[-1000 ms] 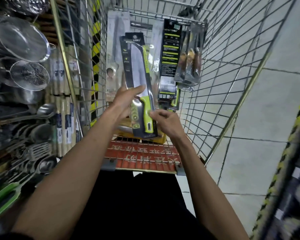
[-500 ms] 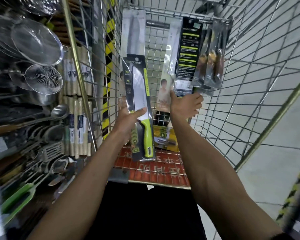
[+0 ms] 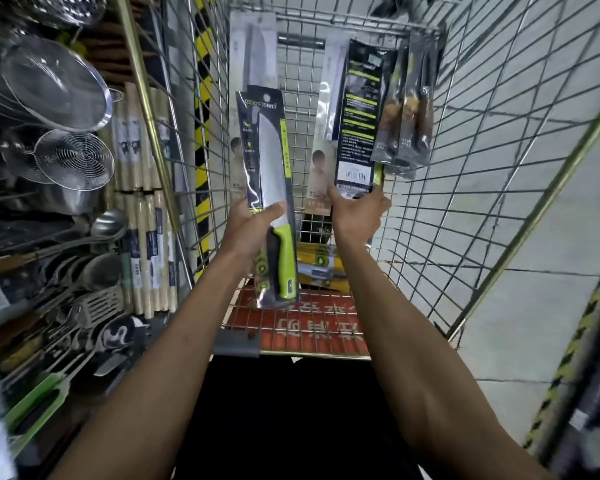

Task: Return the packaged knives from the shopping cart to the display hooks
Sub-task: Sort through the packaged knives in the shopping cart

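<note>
My left hand [image 3: 253, 226] grips a packaged knife [image 3: 271, 174] with a lime-green handle, held upright over the wire shopping cart [image 3: 465, 209]. My right hand [image 3: 357, 213] is closed on the bottom edge of a black knife package [image 3: 359, 123] that leans against the cart's far end, its back side with text facing me. Beside it on the right lean dark packs with brown-handled knives [image 3: 407, 109]. Two pale knife packages [image 3: 253, 53] [image 3: 323, 164] stand behind. More yellow and green packs [image 3: 317, 261] lie on the cart floor.
On the left, shelving holds steel strainers [image 3: 56, 84], ladles [image 3: 108, 223], spatulas and wooden rolling pins [image 3: 142, 168]. A yellow-black striped post [image 3: 201, 109] stands behind the cart. Tiled floor [image 3: 534, 209] lies to the right. The red child-seat flap [image 3: 309, 327] is near me.
My right hand let go of the green-handled knife and reached forward to grasp the black package. My left hand raised the green-handled knife slightly. The view shifted closer to the cart.
</note>
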